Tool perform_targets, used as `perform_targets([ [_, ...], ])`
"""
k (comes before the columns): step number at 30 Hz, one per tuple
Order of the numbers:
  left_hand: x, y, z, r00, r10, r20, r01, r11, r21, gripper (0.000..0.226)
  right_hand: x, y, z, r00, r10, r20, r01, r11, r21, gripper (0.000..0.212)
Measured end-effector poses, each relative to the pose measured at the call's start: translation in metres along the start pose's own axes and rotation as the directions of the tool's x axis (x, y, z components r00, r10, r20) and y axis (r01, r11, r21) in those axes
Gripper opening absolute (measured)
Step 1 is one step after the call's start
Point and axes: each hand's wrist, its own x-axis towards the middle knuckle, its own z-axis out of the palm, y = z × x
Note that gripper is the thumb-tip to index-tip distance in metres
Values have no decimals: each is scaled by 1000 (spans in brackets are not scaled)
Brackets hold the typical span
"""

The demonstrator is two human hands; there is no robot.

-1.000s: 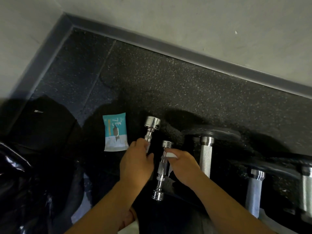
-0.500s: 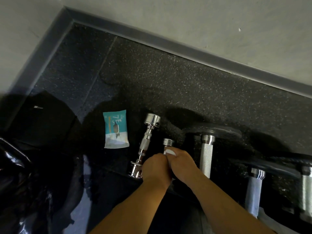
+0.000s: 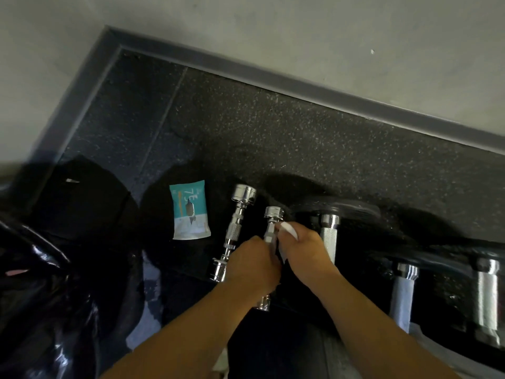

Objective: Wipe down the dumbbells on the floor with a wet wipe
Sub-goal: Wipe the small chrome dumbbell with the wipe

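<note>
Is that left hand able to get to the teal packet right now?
Probably, once it lets go: the left hand grips one chrome dumbbell; the teal packet lies uncovered nearby, only the second dumbbell low between.

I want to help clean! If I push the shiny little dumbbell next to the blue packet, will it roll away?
Probably a little: the dumbbell has round ends, though the speckled floor looks grippy. It looks solid metal, so likely heavy for its size. The polished ends may be slippery; the rough middle should grip better.
</note>
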Motion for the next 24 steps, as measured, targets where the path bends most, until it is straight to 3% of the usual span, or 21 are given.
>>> perform_targets([
  [7,-45,16,-54,999,51,-2,-50,990,-134,18,-49,-52,-32,993,-96,-66,103,989,109,7],
  [14,-125,63,-121,978,170,-123,-204,907,-368,12,-115,-93,-85,976,-111,-190,169,931,324,8],
  [19,-185,99,-159,965,200,-169,-259,827,-499,9,-176,-133,-125,947,-150,-283,275,833,479,13],
  [24,-249,132,-178,947,208,-243,-316,729,-607,7,-252,-181,-159,939,-224,-262,345,624,701,12],
])
